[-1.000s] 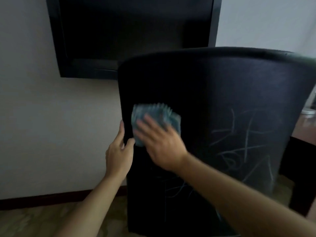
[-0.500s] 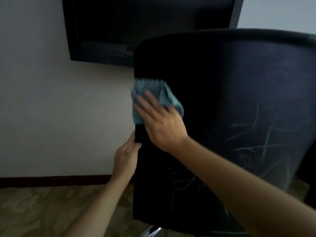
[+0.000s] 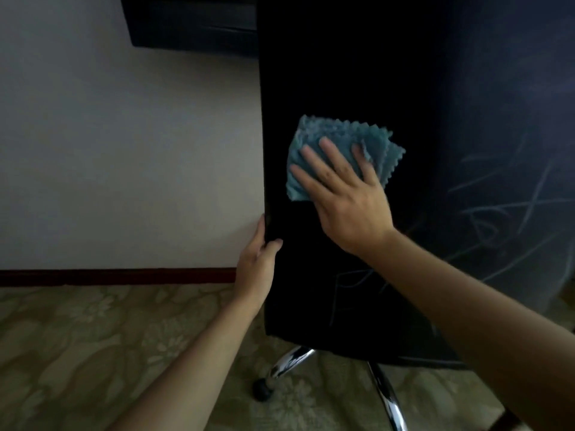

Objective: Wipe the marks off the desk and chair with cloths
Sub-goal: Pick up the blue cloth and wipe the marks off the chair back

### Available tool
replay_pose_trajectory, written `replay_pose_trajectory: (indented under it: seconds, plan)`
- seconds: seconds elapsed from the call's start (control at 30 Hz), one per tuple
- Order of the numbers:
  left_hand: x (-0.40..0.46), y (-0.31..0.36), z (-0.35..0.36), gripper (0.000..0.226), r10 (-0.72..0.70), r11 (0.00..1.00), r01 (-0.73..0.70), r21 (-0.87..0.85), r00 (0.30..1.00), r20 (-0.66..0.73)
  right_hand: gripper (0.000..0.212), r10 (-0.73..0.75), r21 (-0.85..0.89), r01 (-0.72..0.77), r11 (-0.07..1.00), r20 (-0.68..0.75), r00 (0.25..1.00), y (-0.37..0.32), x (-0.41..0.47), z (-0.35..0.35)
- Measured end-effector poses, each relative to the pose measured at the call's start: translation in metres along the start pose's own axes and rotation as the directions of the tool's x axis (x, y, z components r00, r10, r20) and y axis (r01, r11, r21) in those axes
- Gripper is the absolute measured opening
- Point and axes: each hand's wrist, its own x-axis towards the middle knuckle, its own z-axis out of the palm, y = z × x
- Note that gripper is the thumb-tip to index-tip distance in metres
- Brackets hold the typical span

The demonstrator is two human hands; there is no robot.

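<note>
Pressing the blue cloth [image 3: 339, 157] flat against the chair back [image 3: 342, 73], your right hand [image 3: 345, 197] keeps fingers straight; your left hand [image 3: 258, 262] clamps the chair's left edge, chalk marks [image 3: 504, 206] right.

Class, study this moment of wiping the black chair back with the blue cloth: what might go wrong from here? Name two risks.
1. The chair stands on a chrome wheeled base; only the left hand gripping the edge of the black chair back steadies it, so it may roll or swivel.
2. The right hand presses the folded blue cloth far from the pale scribbled marks, which could get missed.
</note>
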Motion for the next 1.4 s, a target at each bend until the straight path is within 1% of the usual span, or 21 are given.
replay_pose_trajectory:
  seconds: [0.07,0.1,0.17,0.23,0.3,0.4,0.47,0.53,0.57,0.63,0.73,0.8,0.87,0.93,1.0,1.1,1.17,1.23,1.3,1.33,1.4]
  plan:
    - [-0.006,-0.004,0.007,0.072,-0.011,0.999,0.009,-0.031,0.998,-0.057,0.057,-0.047,0.065,0.041,0.997,0.091,0.995,-0.023,-0.051,0.015]
    - [-0.010,-0.005,0.011,0.074,-0.026,0.999,0.024,-0.021,0.996,-0.083,0.060,-0.096,0.097,0.079,0.992,0.183,0.978,-0.040,-0.085,0.021]
    - [-0.020,-0.007,0.019,0.079,-0.050,0.999,0.051,0.016,0.993,-0.105,0.065,-0.187,0.141,0.144,0.979,0.369,0.911,-0.069,-0.155,0.024]
    - [-0.026,-0.009,0.028,0.082,-0.035,0.998,0.041,0.046,0.992,-0.120,0.073,-0.195,0.159,0.139,0.978,0.428,0.883,-0.070,-0.187,0.021]
    - [-0.026,-0.008,0.039,0.081,-0.019,0.994,0.039,0.102,0.981,-0.195,0.074,-0.153,0.135,0.110,0.985,0.370,0.917,-0.049,-0.174,0.015]
    - [-0.029,0.008,0.064,0.082,-0.081,0.989,0.117,0.095,0.944,-0.321,0.066,-0.011,0.040,0.005,0.999,0.130,0.991,0.006,-0.114,-0.002]
    - [-0.025,0.025,0.081,0.087,-0.087,0.992,0.114,0.050,0.925,-0.370,0.056,0.088,-0.025,-0.088,0.996,-0.002,0.996,0.044,-0.074,-0.018]
    - [-0.015,0.040,0.092,0.092,-0.124,0.992,0.128,-0.017,0.906,-0.405,0.053,0.121,-0.028,-0.124,0.992,-0.080,0.989,0.060,-0.061,-0.023]
    - [-0.010,0.045,0.097,0.095,-0.151,0.988,0.147,-0.042,0.895,-0.420,0.053,0.118,-0.017,-0.120,0.993,-0.087,0.989,0.058,-0.068,-0.020]
    - [-0.009,0.048,0.101,0.097,-0.167,0.985,0.164,-0.045,0.887,-0.431,0.055,0.098,0.027,-0.098,0.995,-0.023,0.995,0.037,-0.103,-0.009]
    - [-0.013,0.045,0.100,0.095,-0.131,0.991,0.132,-0.028,0.890,-0.437,0.054,-0.077,0.090,0.060,0.994,0.199,0.977,0.005,-0.164,0.003]
    - [-0.014,0.045,0.097,0.093,-0.114,0.993,0.109,-0.037,0.891,-0.439,0.054,-0.175,0.123,0.147,0.981,0.256,0.951,0.007,-0.173,0.000]
    - [-0.014,0.048,0.096,0.090,-0.111,0.994,0.105,-0.039,0.878,-0.466,0.055,-0.153,0.128,0.129,0.983,0.202,0.967,0.026,-0.150,-0.010]
    - [-0.015,0.049,0.095,0.089,-0.112,0.994,0.108,-0.035,0.874,-0.472,0.054,-0.054,0.057,0.051,0.997,0.057,0.997,0.058,-0.109,-0.025]
    - [-0.015,0.046,0.094,0.090,-0.100,0.995,0.091,-0.041,0.887,-0.451,0.052,0.041,-0.023,-0.042,0.999,-0.064,0.997,0.089,-0.066,-0.041]
    - [-0.015,0.043,0.093,0.090,-0.103,0.994,0.081,-0.069,0.902,-0.420,0.052,0.112,-0.023,-0.117,0.993,-0.162,0.980,0.093,-0.043,-0.042]
    - [-0.017,0.046,0.095,0.089,-0.105,0.994,0.085,-0.063,0.887,-0.450,0.058,0.119,0.044,-0.116,0.992,-0.098,0.988,0.065,-0.073,-0.026]
    - [-0.019,0.047,0.096,0.086,-0.073,0.997,0.059,-0.044,0.872,-0.484,0.061,0.023,0.108,-0.031,0.994,0.073,0.997,0.022,-0.128,-0.006]
    - [-0.023,0.042,0.093,0.084,-0.034,0.999,0.019,-0.036,0.879,-0.476,0.058,-0.108,0.155,0.067,0.986,0.277,0.955,-0.013,-0.181,0.006]
    - [-0.025,0.039,0.090,0.084,-0.016,0.999,-0.001,-0.037,0.888,-0.460,0.056,-0.135,0.180,0.075,0.981,0.347,0.928,-0.022,-0.197,0.009]
    - [-0.028,0.032,0.084,0.083,0.014,0.999,-0.030,-0.029,0.898,-0.440,0.057,-0.159,0.198,0.086,0.976,0.392,0.906,-0.021,-0.198,0.007]
